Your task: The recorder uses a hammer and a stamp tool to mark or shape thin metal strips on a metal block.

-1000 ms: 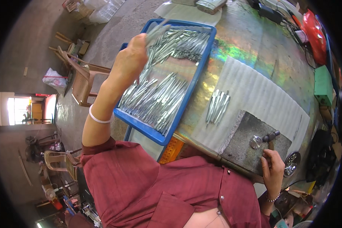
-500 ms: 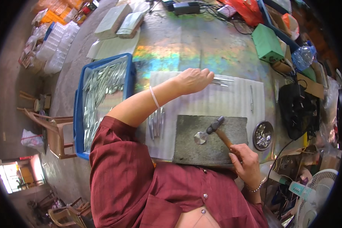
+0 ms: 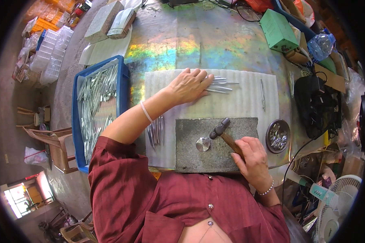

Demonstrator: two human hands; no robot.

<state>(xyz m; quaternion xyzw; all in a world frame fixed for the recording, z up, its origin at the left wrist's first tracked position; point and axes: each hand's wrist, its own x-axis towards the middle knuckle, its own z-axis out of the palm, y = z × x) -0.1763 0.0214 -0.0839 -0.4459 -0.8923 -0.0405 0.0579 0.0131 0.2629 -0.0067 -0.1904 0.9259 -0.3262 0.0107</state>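
Note:
My right hand [image 3: 252,159] is wrapped round the wooden handle of a small hammer [image 3: 230,142]. Its dark metal head is over a grey slab [image 3: 192,161], beside a round shiny metal disc [image 3: 203,144]. My left hand [image 3: 189,86] reaches to the far part of a white foam mat [image 3: 247,103], fingers bent over a bunch of slim metal rods [image 3: 221,84]. The rods fan out to the right from under the fingers; their other ends are hidden. More slim rods [image 3: 156,131] lie side by side left of the slab.
On the left is a blue tray [image 3: 123,87] full of silvery rods. A round dish [image 3: 278,136] of shiny metal bits sits right of the slab. One single rod [image 3: 262,94] lies on the mat. Farther off are a green box [image 3: 278,30], a black bag [image 3: 312,105] and a fan [image 3: 338,206].
The view has shifted slightly. My left hand has settled lower over the rods, which fan out more widely with more of them showing. The hammer stays in my right hand near the disc.

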